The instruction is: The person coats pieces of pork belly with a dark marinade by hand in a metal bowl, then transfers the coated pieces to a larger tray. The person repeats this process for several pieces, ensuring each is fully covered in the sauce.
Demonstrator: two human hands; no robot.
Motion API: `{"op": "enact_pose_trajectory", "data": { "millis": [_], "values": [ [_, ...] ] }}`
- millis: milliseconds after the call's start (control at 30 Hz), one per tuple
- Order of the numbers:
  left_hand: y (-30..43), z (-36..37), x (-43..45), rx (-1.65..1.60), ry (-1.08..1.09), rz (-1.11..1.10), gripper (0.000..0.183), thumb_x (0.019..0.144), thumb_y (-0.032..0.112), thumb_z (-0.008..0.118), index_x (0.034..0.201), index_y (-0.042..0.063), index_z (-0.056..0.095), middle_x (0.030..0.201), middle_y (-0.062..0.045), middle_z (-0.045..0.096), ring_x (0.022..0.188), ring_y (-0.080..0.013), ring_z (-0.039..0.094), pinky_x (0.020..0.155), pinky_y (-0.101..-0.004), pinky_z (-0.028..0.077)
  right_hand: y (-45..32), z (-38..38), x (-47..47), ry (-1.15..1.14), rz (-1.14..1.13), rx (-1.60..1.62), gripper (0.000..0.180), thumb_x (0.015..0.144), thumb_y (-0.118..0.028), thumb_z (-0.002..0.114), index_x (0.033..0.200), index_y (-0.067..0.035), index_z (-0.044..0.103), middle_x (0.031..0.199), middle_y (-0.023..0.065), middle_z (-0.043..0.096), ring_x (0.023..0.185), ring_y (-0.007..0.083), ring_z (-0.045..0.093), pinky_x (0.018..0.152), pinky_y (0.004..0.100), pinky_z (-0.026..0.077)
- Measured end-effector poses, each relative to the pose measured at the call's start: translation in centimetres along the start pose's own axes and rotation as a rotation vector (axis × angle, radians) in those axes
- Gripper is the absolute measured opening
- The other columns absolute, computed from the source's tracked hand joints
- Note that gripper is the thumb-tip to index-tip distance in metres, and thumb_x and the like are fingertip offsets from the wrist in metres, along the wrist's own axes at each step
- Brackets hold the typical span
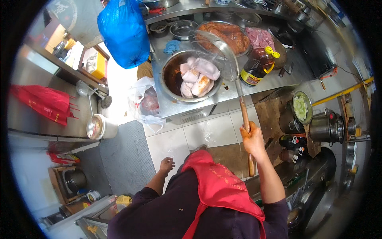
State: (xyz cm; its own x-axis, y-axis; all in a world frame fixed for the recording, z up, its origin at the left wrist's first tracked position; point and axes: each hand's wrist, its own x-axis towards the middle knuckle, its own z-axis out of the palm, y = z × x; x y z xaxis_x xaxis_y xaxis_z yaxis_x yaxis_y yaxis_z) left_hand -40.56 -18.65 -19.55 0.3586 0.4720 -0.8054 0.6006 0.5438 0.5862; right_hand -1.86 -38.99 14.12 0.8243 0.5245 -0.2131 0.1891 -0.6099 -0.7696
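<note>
My right hand point(252, 140) grips the wooden handle of a long-handled wire strainer point(238, 85), whose round metal head reaches over the worktop. Beside my red apron point(220, 191) hangs my left hand point(167, 165), fingers loosely curled, with nothing in it. A large metal bowl point(169, 92) of pale raw meat pieces point(198, 77), some with reddish-brown stains, sits near the worktop's front edge. Behind the strainer lies a tray of reddish-brown coated meat point(222, 37). Raw pink meat point(262, 38) lies to its right, by a large bottle of dark sauce point(257, 67).
A blue plastic bag point(124, 35) hangs left of the steel worktop point(179, 110). Below it is a white plastic bag point(147, 100). Pots point(323, 128) and a bowl of chopped greens point(301, 107) stand at right. A white bucket point(109, 127) stands at left.
</note>
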Motion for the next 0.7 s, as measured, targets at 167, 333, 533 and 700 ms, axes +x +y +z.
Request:
{"op": "enact_pose_trajectory", "data": {
  "millis": [167,333,533,700],
  "values": [
    [0.9,-0.7,-0.5,0.019,-0.009,0.022,0.022,0.096,0.013,0.058,0.117,0.005,0.058,0.09,-0.01,0.068,0.074,-0.0185,0.068,0.057,-0.0302,0.053,-0.4,1.6,-0.7,0.12,-0.146,-0.179,0.024,0.094,-0.018,0.064,0.106,0.002,0.059,0.069,0.0122,0.06,0.064,0.0176,0.061,0.06,0.0373,0.05],
    [3.1,-0.9,2.3,0.185,-0.105,-0.058,0.024,0.095,0.014,0.06,0.117,0.005,0.059,0.093,-0.012,0.068,0.077,-0.0209,0.068,0.06,-0.0317,0.054,1.1,-2.2,-5.2,0.013,0.195,0.427,0.026,0.094,-0.022,0.067,0.109,-0.002,0.062,0.067,0.0021,0.056,0.055,0.0107,0.054,0.05,0.0296,0.044],
    [8.9,4.9,6.1,0.564,-0.413,0.089,0.022,0.094,0.017,0.062,0.113,0.005,0.061,0.093,-0.012,0.068,0.077,-0.0225,0.068,0.062,-0.0328,0.055,6.0,-7.5,-19.4,0.069,0.342,1.204,0.025,0.095,-0.016,0.065,0.113,0.0,0.06,0.063,0.0014,0.049,0.045,0.0072,0.045,0.04,0.0227,0.033],
    [13.1,13.2,7.3,0.761,-0.578,0.151,0.02,0.095,0.017,0.063,0.11,0.005,0.061,0.091,-0.011,0.067,0.076,-0.0219,0.067,0.062,-0.0327,0.055,10.8,-4.7,-36.9,0.574,0.154,1.412,0.026,0.098,-0.018,0.06,0.117,-0.001,0.056,0.065,-0.0001,0.046,0.045,0.0079,0.041,0.04,0.0247,0.033]
  ]
}}
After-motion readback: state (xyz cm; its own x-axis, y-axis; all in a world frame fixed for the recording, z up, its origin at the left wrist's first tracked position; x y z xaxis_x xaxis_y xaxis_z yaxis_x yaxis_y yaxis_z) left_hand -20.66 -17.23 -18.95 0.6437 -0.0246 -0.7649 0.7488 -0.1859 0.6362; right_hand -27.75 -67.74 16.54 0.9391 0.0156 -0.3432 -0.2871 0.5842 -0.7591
